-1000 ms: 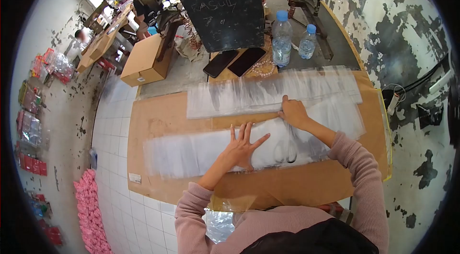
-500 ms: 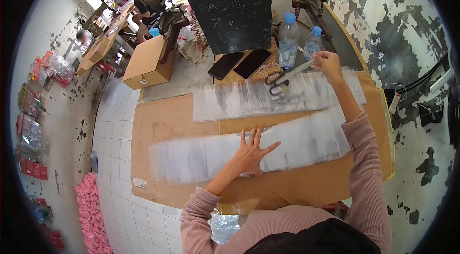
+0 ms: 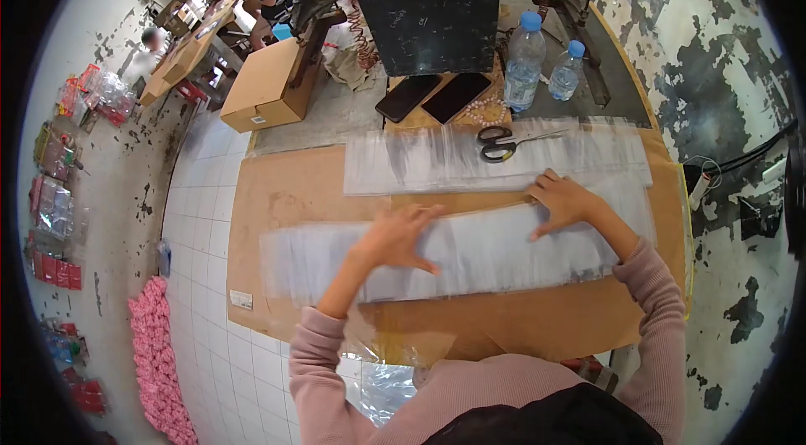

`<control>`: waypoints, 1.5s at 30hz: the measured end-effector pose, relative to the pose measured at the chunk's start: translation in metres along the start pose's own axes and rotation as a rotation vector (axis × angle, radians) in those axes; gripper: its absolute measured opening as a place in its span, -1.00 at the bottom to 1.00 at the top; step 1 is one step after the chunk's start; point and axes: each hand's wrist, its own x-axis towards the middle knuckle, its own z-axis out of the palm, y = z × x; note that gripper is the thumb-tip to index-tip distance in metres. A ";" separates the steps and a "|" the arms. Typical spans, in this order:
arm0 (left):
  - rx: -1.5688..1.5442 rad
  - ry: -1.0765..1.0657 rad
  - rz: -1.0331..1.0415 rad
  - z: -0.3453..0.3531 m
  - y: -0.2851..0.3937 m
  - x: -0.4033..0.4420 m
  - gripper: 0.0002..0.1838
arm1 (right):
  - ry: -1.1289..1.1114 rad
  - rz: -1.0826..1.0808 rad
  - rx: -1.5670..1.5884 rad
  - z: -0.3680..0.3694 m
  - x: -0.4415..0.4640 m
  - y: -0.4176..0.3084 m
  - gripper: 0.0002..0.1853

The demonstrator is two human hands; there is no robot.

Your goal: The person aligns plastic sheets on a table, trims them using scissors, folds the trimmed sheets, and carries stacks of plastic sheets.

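A long row of overlapping clear plastic bags (image 3: 495, 256) lies across the brown cardboard table cover (image 3: 294, 185). My left hand (image 3: 395, 239), slightly blurred, is over the left half of this row with thumb and fingers apart. Over the right part, my right hand (image 3: 561, 203) has its fingers spread and bent near the row's upper edge. Whether either hand presses on the plastic is hard to tell. Behind it lies a second row of clear bags (image 3: 411, 164), with black-handled scissors (image 3: 497, 145) resting on top, blades pointing right.
Two dark phones (image 3: 457, 98) lie beyond the rows, beside two water bottles (image 3: 524, 67) with blue caps. A black metal box (image 3: 424, 17) stands behind them. At the back left is a cardboard box (image 3: 267, 88). Other people sit farther away on the left.
My right hand has let go of the scissors, now lying on the back row, and come down to the front row. My left hand has shifted left. The view has tilted slightly.
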 end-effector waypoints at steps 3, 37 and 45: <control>0.084 -0.145 -0.211 -0.013 -0.039 -0.023 0.15 | 0.076 0.033 -0.049 0.020 -0.028 0.011 -0.05; -0.131 -0.369 -0.076 0.012 -0.042 -0.093 -0.18 | -0.400 0.157 0.568 0.062 -0.118 -0.006 -0.47; -0.021 -0.383 -0.081 0.031 -0.028 -0.103 -0.25 | -0.536 0.274 0.733 0.083 -0.150 -0.023 -0.51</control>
